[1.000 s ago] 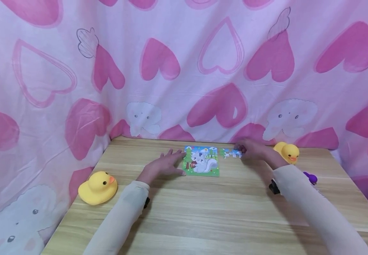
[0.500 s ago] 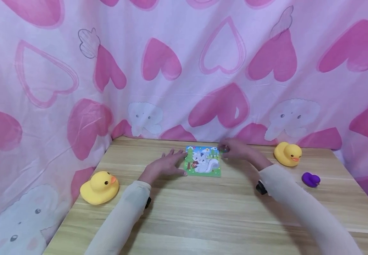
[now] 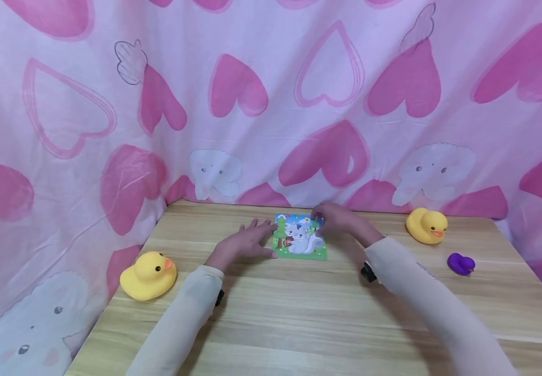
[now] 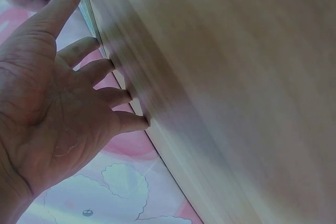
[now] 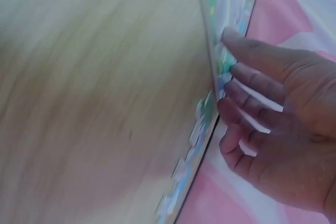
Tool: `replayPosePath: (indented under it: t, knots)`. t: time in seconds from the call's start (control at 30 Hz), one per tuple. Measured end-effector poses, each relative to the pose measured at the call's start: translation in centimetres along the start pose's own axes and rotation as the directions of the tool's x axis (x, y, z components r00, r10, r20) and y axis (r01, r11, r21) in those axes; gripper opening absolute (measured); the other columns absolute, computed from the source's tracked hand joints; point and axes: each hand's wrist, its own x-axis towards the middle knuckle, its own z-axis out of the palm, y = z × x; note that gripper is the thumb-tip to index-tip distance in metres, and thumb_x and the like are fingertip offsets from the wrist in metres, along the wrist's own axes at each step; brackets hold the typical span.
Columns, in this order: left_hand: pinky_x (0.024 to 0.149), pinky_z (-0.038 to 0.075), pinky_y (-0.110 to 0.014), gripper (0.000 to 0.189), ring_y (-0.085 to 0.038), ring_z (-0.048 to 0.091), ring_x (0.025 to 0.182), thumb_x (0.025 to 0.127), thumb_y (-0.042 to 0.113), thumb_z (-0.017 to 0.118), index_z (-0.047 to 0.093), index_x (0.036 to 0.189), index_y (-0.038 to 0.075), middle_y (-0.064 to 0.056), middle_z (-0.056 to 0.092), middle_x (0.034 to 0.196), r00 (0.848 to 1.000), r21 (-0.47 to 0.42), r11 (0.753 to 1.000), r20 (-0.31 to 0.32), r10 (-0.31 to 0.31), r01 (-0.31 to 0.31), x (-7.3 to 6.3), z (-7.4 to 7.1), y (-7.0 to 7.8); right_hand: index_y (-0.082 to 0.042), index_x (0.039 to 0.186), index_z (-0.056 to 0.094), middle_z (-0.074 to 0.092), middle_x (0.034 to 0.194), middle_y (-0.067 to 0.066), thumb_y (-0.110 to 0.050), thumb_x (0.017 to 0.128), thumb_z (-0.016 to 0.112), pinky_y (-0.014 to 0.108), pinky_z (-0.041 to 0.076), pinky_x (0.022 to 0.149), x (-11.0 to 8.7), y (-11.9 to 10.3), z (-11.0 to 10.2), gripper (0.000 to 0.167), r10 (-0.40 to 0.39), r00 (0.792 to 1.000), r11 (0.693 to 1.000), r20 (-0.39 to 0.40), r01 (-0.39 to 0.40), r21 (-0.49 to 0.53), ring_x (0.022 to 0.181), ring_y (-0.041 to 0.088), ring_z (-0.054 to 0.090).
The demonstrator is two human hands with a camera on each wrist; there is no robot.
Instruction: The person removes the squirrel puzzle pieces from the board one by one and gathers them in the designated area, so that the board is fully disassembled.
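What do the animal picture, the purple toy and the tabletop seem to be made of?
Animal picture: probably printed cardboard, since it looks flat and thin with bright colours.
Purple toy: perhaps rubber or soft plastic, judging by its smooth, rounded, evenly coloured body.
Tabletop: wood or wood-look laminate, smooth, with pale streaky grain; which one, I can't tell.

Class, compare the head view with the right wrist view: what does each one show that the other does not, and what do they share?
Only the head view: two yellow toy ducks, one at the left and one at the right, plus a small purple toy duck.

Only the right wrist view: a strip of jigsaw pieces with notched edges, lying beside the picture.

Both: the right hand at the squirrel picture, the wood-grain table and the pink heart-patterned curtain.
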Motion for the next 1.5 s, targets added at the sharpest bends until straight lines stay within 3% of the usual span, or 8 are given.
replayPosePath:
  t: [0.27, 0.43, 0.73, 0.97, 1.2, 1.5]
  knots:
    - [0.133, 0.0, -0.068, 0.09, -0.043, 0.002, 0.167, 0.095, 0.045, 0.078, 0.031, 0.168, 0.024, -0.008, 0.016, 0.18, 1.0, 0.008, 1.0, -0.001, 0.005, -0.005, 0.0, 0.0, 0.0, -0.008, 0.129, 0.068, 0.066, 0.128, 0.013, -0.011, 0.087, 0.086, 0.051, 0.054, 0.11, -0.1, -1.8, -0.1, 0.046, 0.114, 0.993, 0.993, 0.029, -0.115, 0.02, 0.116, 0.031, 0.059]
    - [0.134, -0.001, -0.067, 0.09, -0.042, 0.001, 0.167, 0.095, 0.046, 0.078, 0.03, 0.168, 0.024, -0.007, 0.015, 0.18, 1.0, 0.008, 1.0, -0.005, 0.001, -0.001, 0.0, 0.1, -0.1, -0.01, 0.128, 0.065, 0.064, 0.13, 0.013, -0.011, 0.086, 0.085, 0.051, 0.055, 0.108, 0.4, -1.8, -0.1, 0.046, 0.137, 0.989, 0.99, 0.052, -0.138, 0.011, 0.117, 0.031, 0.058]
    - [0.134, -0.001, -0.066, 0.09, -0.042, 0.0, 0.167, 0.095, 0.046, 0.077, 0.03, 0.168, 0.025, -0.007, 0.014, 0.18, 1.0, -0.011, 1.0, -0.003, -0.004, 0.004, -0.2, 0.0, -0.1, -0.008, 0.125, 0.063, 0.063, 0.122, 0.011, -0.008, 0.084, 0.086, 0.048, 0.054, 0.106, 0.6, -1.1, -0.1, 0.047, 0.065, 0.997, 0.994, 0.036, -0.068, 0.086, 0.113, 0.029, 0.057]
    - [0.134, -0.001, -0.066, 0.09, -0.041, 0.0, 0.167, 0.095, 0.047, 0.077, 0.029, 0.169, 0.026, -0.006, 0.013, 0.18, 1.0, -0.01, 1.0, -0.005, -0.01, 0.01, -0.3, -0.3, -0.4, -0.008, 0.13, 0.063, 0.062, 0.122, 0.01, -0.008, 0.087, 0.084, 0.048, 0.055, 0.106, 0.6, -0.8, 0.1, 0.048, 0.053, 0.999, 0.992, -0.001, -0.053, 0.112, 0.114, 0.03, 0.056]
    - [0.133, -0.003, -0.067, 0.09, -0.042, -0.001, 0.167, 0.096, 0.046, 0.077, 0.029, 0.169, 0.024, -0.007, 0.013, 0.18, 1.0, -0.019, 1.0, 0.005, -0.001, 0.001, -0.1, -0.1, -0.2, -0.003, 0.123, 0.068, 0.065, 0.114, 0.014, -0.004, 0.088, 0.082, 0.042, 0.056, 0.096, 0.7, 0.2, 0.2, 0.038, -0.031, 0.999, 0.997, -0.043, 0.034, 0.073, 0.104, 0.027, 0.057]
    - [0.134, 0.0, -0.067, 0.091, -0.04, 0.0, 0.167, 0.095, 0.049, 0.077, 0.029, 0.169, 0.026, -0.006, 0.014, 0.18, 1.0, 0.003, 1.0, 0.006, -0.001, 0.001, 0.1, 0.1, -0.2, -0.009, 0.127, 0.071, 0.066, 0.12, 0.01, -0.011, 0.089, 0.084, 0.044, 0.059, 0.099, 0.2, 0.4, 0.2, 0.04, -0.019, 0.997, 1.0, -0.071, 0.018, -0.005, 0.109, 0.027, 0.06]
